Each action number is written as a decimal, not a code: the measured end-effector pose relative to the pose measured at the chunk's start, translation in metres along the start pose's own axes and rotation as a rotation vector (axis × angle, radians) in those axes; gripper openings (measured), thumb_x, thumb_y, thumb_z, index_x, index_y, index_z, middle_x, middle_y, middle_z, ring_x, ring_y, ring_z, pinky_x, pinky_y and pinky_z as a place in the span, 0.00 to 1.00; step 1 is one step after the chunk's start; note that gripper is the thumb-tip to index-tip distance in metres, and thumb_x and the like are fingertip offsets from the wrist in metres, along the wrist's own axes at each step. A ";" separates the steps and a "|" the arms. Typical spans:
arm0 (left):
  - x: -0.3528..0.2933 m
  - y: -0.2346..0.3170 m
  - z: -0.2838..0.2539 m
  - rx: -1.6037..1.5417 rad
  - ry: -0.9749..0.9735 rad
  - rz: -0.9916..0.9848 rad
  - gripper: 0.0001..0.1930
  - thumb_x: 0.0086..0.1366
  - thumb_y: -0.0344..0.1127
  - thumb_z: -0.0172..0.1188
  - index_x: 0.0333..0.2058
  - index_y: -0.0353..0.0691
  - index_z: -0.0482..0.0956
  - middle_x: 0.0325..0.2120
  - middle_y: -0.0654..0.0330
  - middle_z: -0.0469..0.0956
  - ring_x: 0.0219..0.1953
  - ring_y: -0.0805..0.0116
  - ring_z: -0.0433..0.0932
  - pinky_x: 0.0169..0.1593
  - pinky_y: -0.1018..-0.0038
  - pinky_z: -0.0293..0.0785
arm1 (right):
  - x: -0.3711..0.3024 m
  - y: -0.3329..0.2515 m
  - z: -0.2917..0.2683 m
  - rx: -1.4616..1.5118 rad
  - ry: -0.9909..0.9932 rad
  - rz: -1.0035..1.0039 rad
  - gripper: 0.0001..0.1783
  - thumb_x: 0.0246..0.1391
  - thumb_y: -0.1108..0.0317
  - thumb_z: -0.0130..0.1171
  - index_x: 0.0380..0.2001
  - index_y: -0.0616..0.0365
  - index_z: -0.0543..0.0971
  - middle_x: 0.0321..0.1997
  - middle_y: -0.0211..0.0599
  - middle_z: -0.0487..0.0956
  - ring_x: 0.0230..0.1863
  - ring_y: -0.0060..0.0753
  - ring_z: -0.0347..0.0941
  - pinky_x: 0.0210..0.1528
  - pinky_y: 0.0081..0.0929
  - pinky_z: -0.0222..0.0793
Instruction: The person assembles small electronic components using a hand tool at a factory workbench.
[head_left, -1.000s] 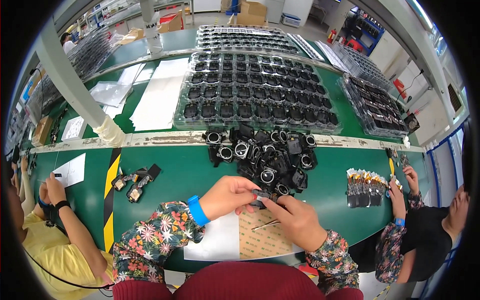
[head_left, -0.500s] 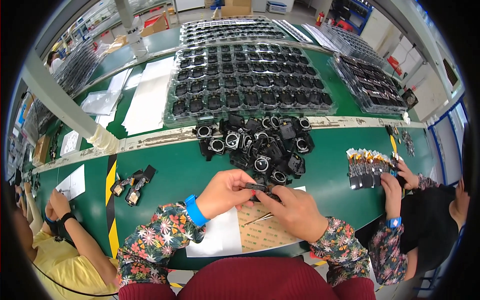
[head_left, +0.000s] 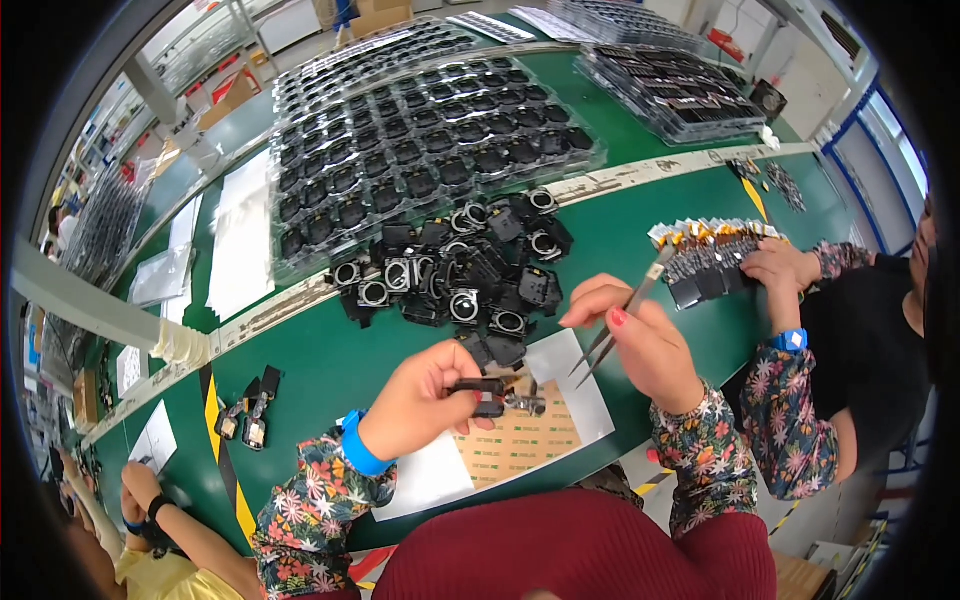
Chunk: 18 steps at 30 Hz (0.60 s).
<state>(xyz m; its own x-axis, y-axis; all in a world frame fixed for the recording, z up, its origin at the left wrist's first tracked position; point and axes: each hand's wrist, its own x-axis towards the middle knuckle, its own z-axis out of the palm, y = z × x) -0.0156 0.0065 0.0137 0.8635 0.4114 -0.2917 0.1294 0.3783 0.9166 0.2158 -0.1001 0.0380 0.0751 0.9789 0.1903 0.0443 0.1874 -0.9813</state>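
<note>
My left hand [head_left: 425, 400] pinches a small black plastic housing [head_left: 490, 408] with a metallic piece on its right end. It is held above a tan printed adhesive sheet [head_left: 530, 440], which lies on white paper [head_left: 425, 490]. My right hand [head_left: 650, 350] is to the right of the part and grips metal tweezers [head_left: 642, 292]. Their tips point down toward the sheet's right side, parted and with nothing between them. Just beyond my hands lies a heap of black housings [head_left: 460, 270], several with silver rings.
Clear trays of black parts [head_left: 420, 140] stand behind the heap, with another tray stack [head_left: 670, 95] at the far right. A co-worker's hand [head_left: 780, 265] rests by a row of flex-cable parts [head_left: 705, 270]. Loose modules [head_left: 250, 410] lie left, near a striped tape line [head_left: 225, 450].
My right hand has left the housing and moved right, now with the tweezers picked up off the sheet. My left hand still holds the housing. The view has shifted and tilted.
</note>
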 end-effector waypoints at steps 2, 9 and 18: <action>0.002 -0.012 0.006 0.110 -0.059 0.079 0.08 0.55 0.17 0.48 0.34 0.34 0.66 0.33 0.56 0.77 0.37 0.76 0.76 0.36 0.82 0.73 | -0.004 -0.004 -0.001 -0.118 -0.025 0.067 0.19 0.62 0.59 0.41 0.36 0.65 0.75 0.38 0.36 0.70 0.36 0.23 0.65 0.39 0.20 0.62; 0.005 -0.028 0.017 0.603 -0.101 0.270 0.07 0.54 0.20 0.52 0.33 0.34 0.69 0.44 0.49 0.76 0.38 0.71 0.77 0.40 0.77 0.74 | -0.009 0.027 -0.013 0.056 -0.116 0.289 0.10 0.59 0.68 0.49 0.34 0.65 0.72 0.32 0.33 0.73 0.29 0.21 0.71 0.33 0.18 0.70; 0.007 -0.034 0.020 0.773 -0.058 0.404 0.07 0.51 0.23 0.55 0.31 0.35 0.69 0.42 0.52 0.77 0.27 0.65 0.76 0.30 0.76 0.72 | 0.006 0.035 -0.011 -0.009 -0.167 0.431 0.05 0.53 0.75 0.55 0.32 0.65 0.71 0.29 0.34 0.76 0.28 0.21 0.74 0.32 0.18 0.73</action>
<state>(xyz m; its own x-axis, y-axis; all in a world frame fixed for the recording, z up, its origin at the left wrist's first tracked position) -0.0045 -0.0206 -0.0140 0.9354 0.3419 0.0902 0.0847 -0.4644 0.8815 0.2291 -0.0884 0.0055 -0.0727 0.9674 -0.2426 0.0525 -0.2392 -0.9695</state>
